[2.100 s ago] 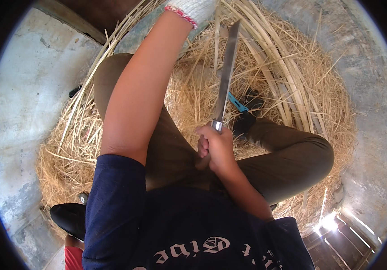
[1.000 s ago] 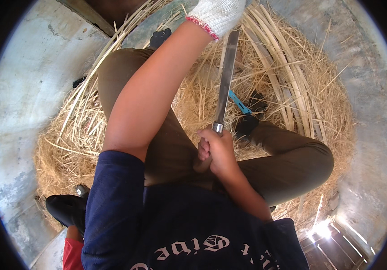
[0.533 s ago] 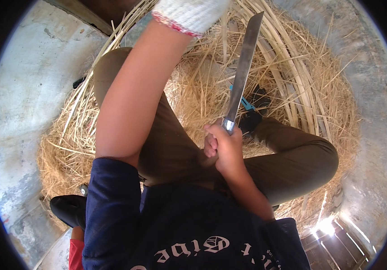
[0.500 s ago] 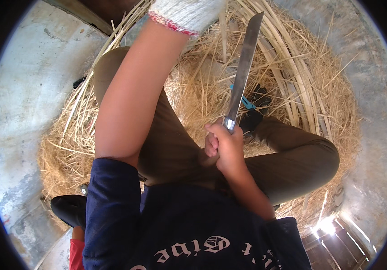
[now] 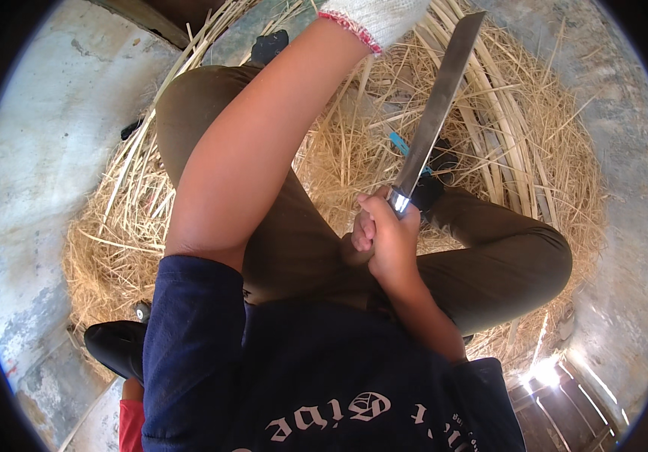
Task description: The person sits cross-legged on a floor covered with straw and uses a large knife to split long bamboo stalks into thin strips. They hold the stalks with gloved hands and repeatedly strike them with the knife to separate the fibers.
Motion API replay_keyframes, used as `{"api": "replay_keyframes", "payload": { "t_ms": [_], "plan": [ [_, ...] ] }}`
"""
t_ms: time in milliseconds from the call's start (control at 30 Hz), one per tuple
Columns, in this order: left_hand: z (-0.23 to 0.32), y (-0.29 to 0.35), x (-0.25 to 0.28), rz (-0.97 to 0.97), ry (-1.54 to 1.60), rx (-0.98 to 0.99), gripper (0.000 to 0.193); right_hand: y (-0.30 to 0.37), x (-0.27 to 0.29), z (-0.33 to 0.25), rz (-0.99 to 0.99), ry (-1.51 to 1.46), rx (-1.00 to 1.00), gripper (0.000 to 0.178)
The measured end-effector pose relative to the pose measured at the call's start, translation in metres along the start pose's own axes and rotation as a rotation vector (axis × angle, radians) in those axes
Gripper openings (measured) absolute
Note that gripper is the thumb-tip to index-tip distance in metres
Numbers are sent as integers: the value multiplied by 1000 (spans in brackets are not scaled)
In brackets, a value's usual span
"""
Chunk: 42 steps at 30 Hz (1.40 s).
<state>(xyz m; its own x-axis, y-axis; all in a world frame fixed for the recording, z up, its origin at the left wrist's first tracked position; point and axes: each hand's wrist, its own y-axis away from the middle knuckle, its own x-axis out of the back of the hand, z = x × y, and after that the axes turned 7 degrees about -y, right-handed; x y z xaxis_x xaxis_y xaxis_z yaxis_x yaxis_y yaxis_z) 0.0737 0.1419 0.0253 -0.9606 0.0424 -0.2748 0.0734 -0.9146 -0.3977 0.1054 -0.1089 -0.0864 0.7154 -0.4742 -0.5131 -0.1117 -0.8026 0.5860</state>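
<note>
My right hand [image 5: 393, 232] is closed around the handle of a long knife [image 5: 443, 96] above my lap. Its broad metal blade points away from me and leans to the right. My left hand [image 5: 386, 16], in a white knitted glove with a red-flecked cuff, reaches far forward to the top edge of the view. Its fingers are cut off there, so their position is hidden. The glove is near the upper end of the blade, with a visible gap between them. Pale split strips [image 5: 501, 124] lie beyond the blade.
Thin straw-coloured shavings [image 5: 565, 166] cover the floor around my crossed legs [image 5: 490, 279]. A turquoise piece [image 5: 398, 143] lies behind the blade beside a dark shoe [image 5: 442, 162]. At lower left are a black rounded object [image 5: 117, 348] and red cloth [image 5: 131, 422]. Grey concrete [image 5: 45, 188] surrounds the shavings.
My gloved left hand and forearm have swung to the right. The knife has shifted slightly right with my right hand, and its blade leans further right.
</note>
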Motion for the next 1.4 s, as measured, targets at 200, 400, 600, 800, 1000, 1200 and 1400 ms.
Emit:
{"api": "replay_keyframes", "payload": {
  "t_ms": [200, 400, 600, 800, 1000, 1200, 1400],
  "plan": [
    [-3, -9, 9, 46, 0, 96, 62, -3, 0, 5, -2, 55, -295, 24],
    [7, -8, 13, 63, 81, 173, 61, 1, 0, 3, 8, 49, -20, 26],
    [2, -18, 23, 62, 91, 114, 61, -6, 4, 8, -53, 95, -287, 26],
    [10, -22, 37, -70, 187, 247, 66, 0, -3, 7, 32, 88, -22, 27],
    [7, -22, 41, -64, 222, 281, 68, -9, 5, 14, -60, 158, -265, 23],
    [4, -19, 36, -90, 207, 304, 68, -7, 5, 12, 14, 45, -47, 21],
    [6, -22, 39, -27, 186, 284, 66, 0, -4, 4, -72, 113, -312, 27]
  ]
}}
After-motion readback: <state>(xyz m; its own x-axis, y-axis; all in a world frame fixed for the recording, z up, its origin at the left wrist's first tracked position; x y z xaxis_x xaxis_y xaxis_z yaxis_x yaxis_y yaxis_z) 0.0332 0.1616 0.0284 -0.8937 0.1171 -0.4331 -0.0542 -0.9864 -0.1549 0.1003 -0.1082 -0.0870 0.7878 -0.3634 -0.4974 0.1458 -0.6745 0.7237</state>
